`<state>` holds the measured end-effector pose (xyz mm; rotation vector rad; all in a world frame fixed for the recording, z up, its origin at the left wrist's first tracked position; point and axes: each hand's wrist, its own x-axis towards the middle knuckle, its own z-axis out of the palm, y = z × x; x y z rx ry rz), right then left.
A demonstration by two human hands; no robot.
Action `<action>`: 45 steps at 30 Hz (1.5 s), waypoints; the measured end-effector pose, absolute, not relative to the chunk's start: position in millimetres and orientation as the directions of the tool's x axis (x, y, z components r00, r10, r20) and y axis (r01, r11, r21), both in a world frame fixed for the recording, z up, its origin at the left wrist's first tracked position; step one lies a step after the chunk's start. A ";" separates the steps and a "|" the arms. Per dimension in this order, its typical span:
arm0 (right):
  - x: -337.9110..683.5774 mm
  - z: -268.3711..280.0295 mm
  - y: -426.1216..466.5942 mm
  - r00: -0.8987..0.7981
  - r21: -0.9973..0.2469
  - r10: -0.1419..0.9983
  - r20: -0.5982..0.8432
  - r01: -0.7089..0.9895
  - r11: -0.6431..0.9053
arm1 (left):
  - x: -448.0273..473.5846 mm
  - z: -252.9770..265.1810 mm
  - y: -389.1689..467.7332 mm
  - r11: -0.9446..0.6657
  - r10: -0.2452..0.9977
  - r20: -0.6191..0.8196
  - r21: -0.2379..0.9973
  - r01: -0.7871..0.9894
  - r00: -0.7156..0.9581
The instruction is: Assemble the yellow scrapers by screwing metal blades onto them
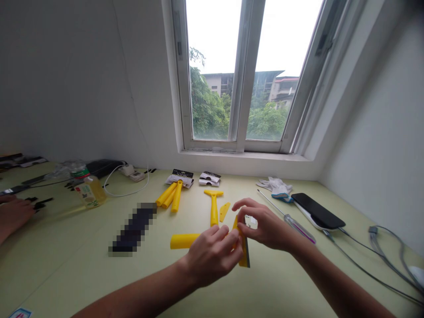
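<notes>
A yellow squeegee (182,241) with a dark blade edge lies across my hands, its handle pointing left. My left hand (215,252) is closed round it close to the head. At the head's upper part, the thumb and forefinger of my right hand (261,223) are bent together against it; the exact contact is partly hidden. Just beyond my hands, a yellow T-shaped scraper handle (214,210) lies on the table beside a small flat yellow piece (225,212).
Several yellow handles (172,196) lie by black-and-white packaging cards (209,178). On the right are a screwdriver (300,228), a glove (276,187), a phone (318,210) and cables (394,251). A bottle (88,190) and another person's hand (16,214) are at left.
</notes>
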<state>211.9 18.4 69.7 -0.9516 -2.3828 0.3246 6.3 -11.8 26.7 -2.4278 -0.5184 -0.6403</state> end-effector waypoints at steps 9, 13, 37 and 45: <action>207.7 69.7 19.4 -0.588 -0.531 0.710 0.388 0.487 0.693 | 7.2 29.9 -13.8 -0.760 0.238 0.523 -0.425 0.492 0.819; 207.5 67.1 20.1 -0.578 -0.578 0.729 0.365 0.474 0.665 | 7.3 29.7 -13.4 -0.762 0.235 0.526 -0.422 0.491 0.817; 208.9 65.6 18.9 -0.568 -0.666 0.750 0.338 0.419 0.617 | 5.6 28.7 -13.1 -0.793 0.252 0.526 -0.369 0.484 0.813; 208.3 64.5 20.5 -0.550 -0.776 0.783 0.292 0.342 0.530 | 7.1 27.5 -9.5 -0.824 0.325 0.503 -0.265 0.501 0.801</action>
